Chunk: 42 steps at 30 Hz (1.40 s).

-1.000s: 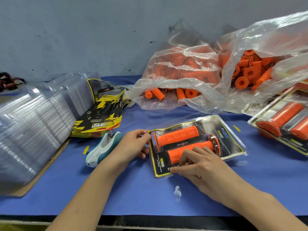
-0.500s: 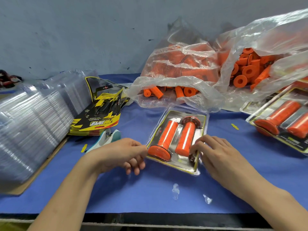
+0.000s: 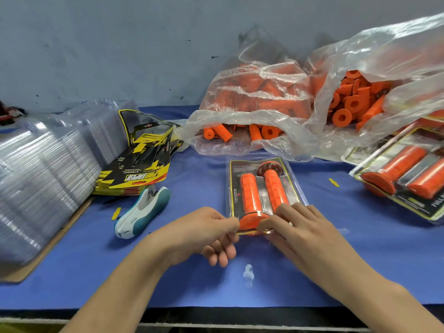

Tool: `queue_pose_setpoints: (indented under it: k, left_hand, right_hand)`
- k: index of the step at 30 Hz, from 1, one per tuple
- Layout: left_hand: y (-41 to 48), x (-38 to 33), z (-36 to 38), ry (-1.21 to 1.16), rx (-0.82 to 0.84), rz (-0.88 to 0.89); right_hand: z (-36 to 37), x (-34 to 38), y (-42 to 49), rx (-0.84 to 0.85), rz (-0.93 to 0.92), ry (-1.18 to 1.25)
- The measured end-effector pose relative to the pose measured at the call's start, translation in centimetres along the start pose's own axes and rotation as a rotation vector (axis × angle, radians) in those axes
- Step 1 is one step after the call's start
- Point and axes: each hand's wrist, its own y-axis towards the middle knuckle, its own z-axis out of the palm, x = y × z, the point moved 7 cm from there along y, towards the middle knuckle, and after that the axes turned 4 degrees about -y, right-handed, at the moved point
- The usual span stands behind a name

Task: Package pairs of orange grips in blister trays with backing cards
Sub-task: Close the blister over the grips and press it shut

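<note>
My left hand [image 3: 206, 233] pinches the near left corner of the pack [image 3: 263, 188] between thumb and forefinger, the other fingers curled loosely under. My right hand [image 3: 296, 230] lies over the pack's near right corner, fingers pressed down on the blister and fingertips at its near edge; whether the thumb grips underneath I cannot tell. The pack lies on the blue table [image 3: 360, 248] near the middle, lengthwise away from me, with two orange grips [image 3: 249, 193] side by side inside, over a black and yellow card.

Toward the left edge stands a leaning stack of clear trays [image 3: 40, 179], and just beside it a fanned pile of cards [image 3: 139, 169]. A white and teal stapler [image 3: 141, 211] lies near the pile's front. At the back edge, two plastic bags [image 3: 259, 99] hold loose orange grips, some spilling out at the opening. By the right edge lie finished packs [image 3: 406, 174]. A small clear plastic scrap [image 3: 248, 275] lies near the front edge, between my forearms.
</note>
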Motion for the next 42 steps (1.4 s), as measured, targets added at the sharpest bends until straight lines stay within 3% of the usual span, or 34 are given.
queue_pose_setpoints:
  k: [5,9,16,23,30,42]
  left_hand:
    - [1.1,-0.6,-1.1,-0.041,-0.150,0.049]
    - [2.0,-1.5,-0.8,-0.124,-0.168,0.085]
    - [2.7,-1.8,-0.3,-0.310,-0.238,0.062]
    - [3.1,-1.7,2.2,-0.486,-0.213,0.057]
    - [3.9,-1.3,-1.9,-0.529,-0.476,0.078]
    - [3.9,-0.2,-6.0,-0.661,-0.651,0.111]
  right_hand:
    - [0.0,-0.9,0.0,-0.023,0.008,0.176]
    - [-0.1,-1.4,-0.1,-0.010,-0.022,0.212]
    - [-1.0,-3.3,-1.1,-0.057,0.024,0.044]
    - [-1.4,-0.3,-0.9,-0.196,0.020,-0.091]
    - [-1.5,-1.3,-1.0,-0.178,0.009,-0.118]
    - [-2.0,-5.0,-2.6,-0.110,0.062,-0.049]
